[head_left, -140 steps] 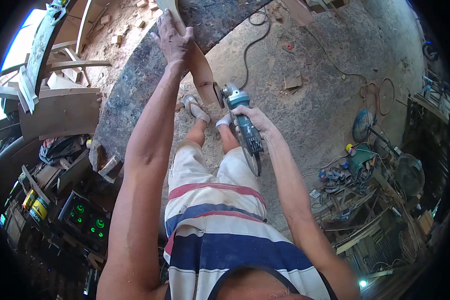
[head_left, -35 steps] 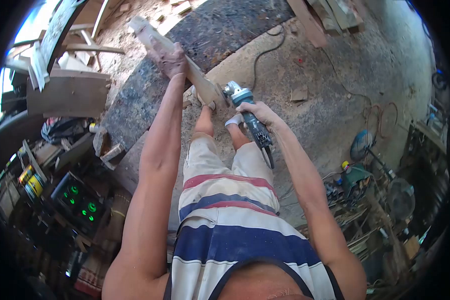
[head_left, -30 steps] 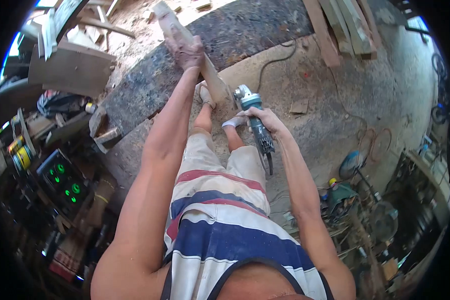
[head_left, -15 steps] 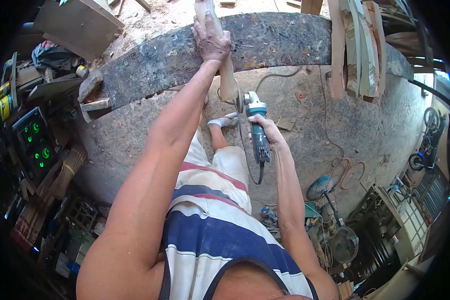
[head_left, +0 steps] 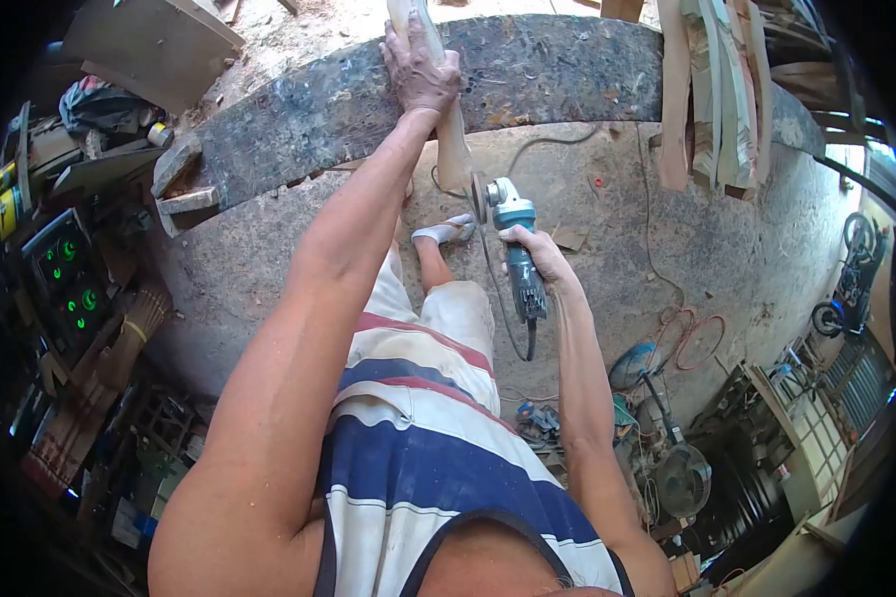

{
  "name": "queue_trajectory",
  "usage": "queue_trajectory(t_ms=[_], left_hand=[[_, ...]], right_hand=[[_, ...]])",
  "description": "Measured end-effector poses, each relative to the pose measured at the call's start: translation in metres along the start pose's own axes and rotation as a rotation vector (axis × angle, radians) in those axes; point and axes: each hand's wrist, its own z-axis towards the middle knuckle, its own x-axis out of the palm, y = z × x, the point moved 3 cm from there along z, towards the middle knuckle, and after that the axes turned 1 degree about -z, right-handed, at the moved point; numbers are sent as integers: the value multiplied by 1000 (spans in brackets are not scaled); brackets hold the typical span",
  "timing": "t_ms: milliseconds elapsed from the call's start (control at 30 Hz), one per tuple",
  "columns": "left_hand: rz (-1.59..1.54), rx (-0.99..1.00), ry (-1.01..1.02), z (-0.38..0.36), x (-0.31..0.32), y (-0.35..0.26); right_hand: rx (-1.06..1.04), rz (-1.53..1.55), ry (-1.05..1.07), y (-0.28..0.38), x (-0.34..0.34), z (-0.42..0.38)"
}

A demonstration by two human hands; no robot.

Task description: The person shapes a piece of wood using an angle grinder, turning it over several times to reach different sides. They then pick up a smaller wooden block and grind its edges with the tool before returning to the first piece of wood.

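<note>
My left hand (head_left: 420,78) presses a long, pale shaped piece of wood (head_left: 454,154) against the worn bench (head_left: 567,75), its fingers curled over the top. The wood's near end sticks out past the bench edge. In my right hand (head_left: 536,249) is a teal angle grinder (head_left: 515,211), gripped round its body. The grinder's disc (head_left: 480,197) stands on edge, just to the right of the wood's near end. From the back of the grinder a dark cord loops down.
Several rough wood pieces (head_left: 712,99) lie across the bench at the right. A stereo with green lights (head_left: 65,274) stands left. Cords and an orange hose (head_left: 692,338) lie on the concrete floor (head_left: 269,259) near a fan (head_left: 682,483). A motorcycle (head_left: 848,284) is far right.
The grinder and my right hand have shifted slightly right and down, widening the space between disc and wood. My left hand stays on the wood, which has moved only a little.
</note>
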Motion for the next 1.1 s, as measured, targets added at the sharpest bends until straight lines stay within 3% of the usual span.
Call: queue_trajectory(t_ms=[467,1100], left_hand=[[59,5,4,-1,-6,-9],[53,1,5,-1,2,3]], right_hand=[[-16,101,33,3,8,-5],[-34,-60,40,4,-1,-7]])
